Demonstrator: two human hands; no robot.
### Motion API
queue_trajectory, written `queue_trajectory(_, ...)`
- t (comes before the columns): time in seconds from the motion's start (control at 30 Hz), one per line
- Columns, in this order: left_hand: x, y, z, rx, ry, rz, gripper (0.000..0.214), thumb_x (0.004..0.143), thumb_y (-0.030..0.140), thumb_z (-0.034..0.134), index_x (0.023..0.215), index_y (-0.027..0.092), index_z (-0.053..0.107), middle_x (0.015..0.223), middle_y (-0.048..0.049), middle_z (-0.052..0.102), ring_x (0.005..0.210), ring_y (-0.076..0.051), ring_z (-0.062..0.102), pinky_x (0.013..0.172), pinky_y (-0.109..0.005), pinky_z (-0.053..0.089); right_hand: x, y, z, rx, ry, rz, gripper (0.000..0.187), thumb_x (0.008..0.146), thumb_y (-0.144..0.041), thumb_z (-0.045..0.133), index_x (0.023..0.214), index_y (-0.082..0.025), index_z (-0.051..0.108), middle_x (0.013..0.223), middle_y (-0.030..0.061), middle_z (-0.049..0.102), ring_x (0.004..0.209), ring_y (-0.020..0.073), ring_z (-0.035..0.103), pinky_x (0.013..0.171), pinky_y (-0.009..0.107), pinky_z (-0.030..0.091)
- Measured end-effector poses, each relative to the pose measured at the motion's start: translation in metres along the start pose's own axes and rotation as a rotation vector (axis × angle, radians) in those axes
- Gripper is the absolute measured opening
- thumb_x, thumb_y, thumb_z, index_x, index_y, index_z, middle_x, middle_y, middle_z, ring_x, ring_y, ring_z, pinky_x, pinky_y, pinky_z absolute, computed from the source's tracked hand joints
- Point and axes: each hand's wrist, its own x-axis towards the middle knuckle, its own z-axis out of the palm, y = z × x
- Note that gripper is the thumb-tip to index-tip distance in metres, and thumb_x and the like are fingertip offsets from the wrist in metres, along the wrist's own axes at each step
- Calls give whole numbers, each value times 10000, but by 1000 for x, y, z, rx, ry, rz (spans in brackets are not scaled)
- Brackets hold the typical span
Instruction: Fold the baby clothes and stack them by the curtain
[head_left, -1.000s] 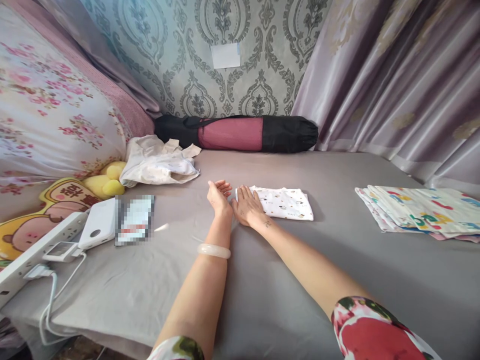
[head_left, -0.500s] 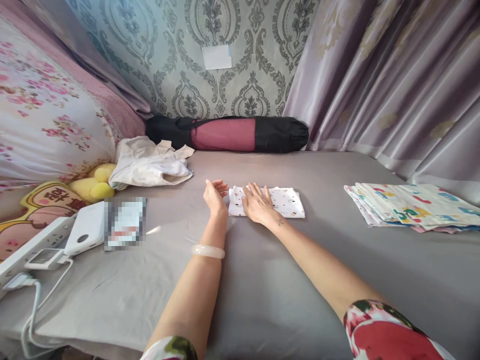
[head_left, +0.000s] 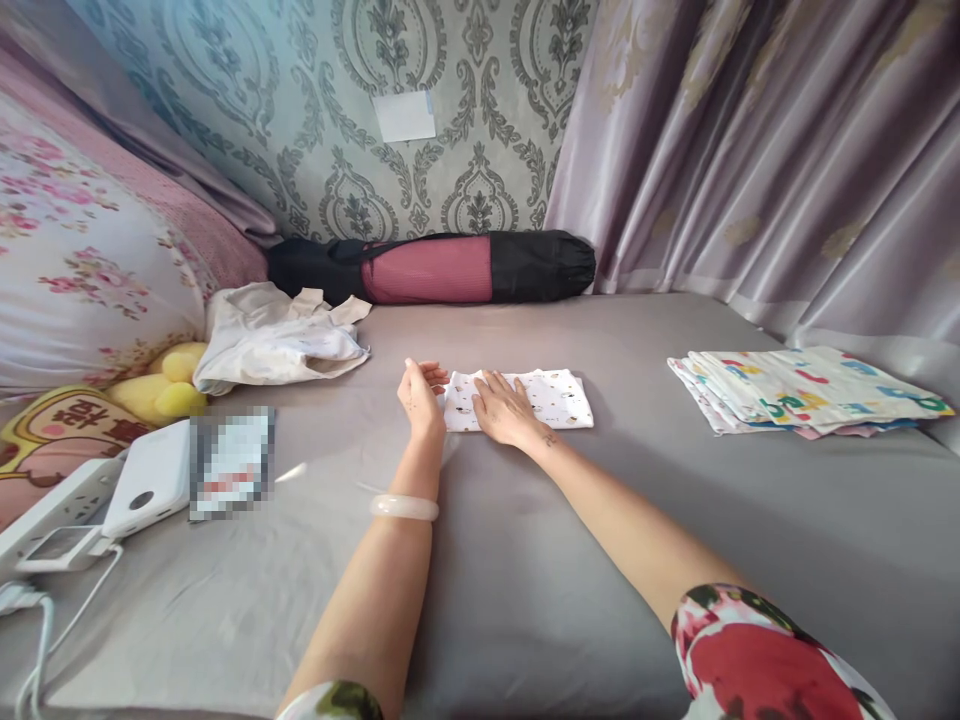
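folded printed cloth (head_left: 559,397) lies on the grey bed (head_left: 525,560), long axis left to right. right hand (head_left: 506,408) rests flat on its left half, fingers spread; left hand (head_left: 417,396) stands edge-on at its left end, fingers loosely curved, empty.

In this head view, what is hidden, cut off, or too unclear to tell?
Folded white cloth: head view; the right hand lies flat over its left part, and its print is too small to identify.
Left hand: head view; whether it touches the cloth's edge cannot be told.
Flat item beside the white box: pixelated, head view.
Power strip: cut off by the left edge.
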Motion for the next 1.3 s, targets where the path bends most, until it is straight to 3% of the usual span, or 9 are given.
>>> queue_trajectory(0.23, -11, -2, 3, 154, -162, 166, 527, 913, 594, 379, 769, 152, 626, 682, -47, 640, 592, -134, 605, 558, -246, 436, -9, 24, -21, 34, -27, 58, 626, 1001, -404, 131, 1503, -66, 289, 1591, 135, 214, 1476, 243, 132, 1186, 464, 78)
queue_trajectory(0.4, -18, -1, 6, 246, -277, 216, 522, 934, 583, 367, 781, 159, 629, 696, -46, 644, 620, -136, 599, 584, -251, 439, -19, 40, -21, -13, -34, 121, 647, 999, -418, 123, 1499, -44, 292, 1584, 144, 230, 1474, 254, 142, 1187, 462, 88)
queue_trajectory(0.67, -21, -4, 9, 306, -336, 243, 515, 932, 591, 370, 781, 168, 622, 684, -42, 632, 634, -143, 589, 588, -254, 435, -23, 47, -7, -40, 30, 117, 624, 997, -404, 131, 1490, -73, 324, 1573, 124, 276, 1469, 246, 166, 1186, 453, 105)
queue_trajectory(0.9, -26, 0, 10, 372, -387, 284, 473, 953, 527, 369, 767, 174, 622, 686, -38, 627, 650, -146, 584, 643, -260, 448, -24, 49, -17, 0, 2, 141, 641, 1000, -415, 111, 1497, -60, 307, 1584, 121, 242, 1473, 230, 152, 1190, 424, 102)
queue_trajectory(1.17, -28, -6, 11, 534, -457, 288, 172, 879, 355, 573, 796, 233, 663, 744, -22, 673, 736, -174, 604, 713, -259, 431, -27, 76, -29, -169, 110, 303, 601, 994, -356, 166, 1494, -53, 303, 1588, 141, 216, 1470, 252, 157, 1184, 485, 74)
queue_trajectory(1.3, -26, -12, 10, 708, -526, 372, 122, 880, 292, 553, 904, 267, 670, 875, -32, 704, 793, -197, 625, 781, -301, 460, -28, 80, -24, -214, 102, 293, 604, 993, -358, 182, 1499, -47, 289, 1590, 144, 203, 1473, 251, 138, 1185, 487, 55)
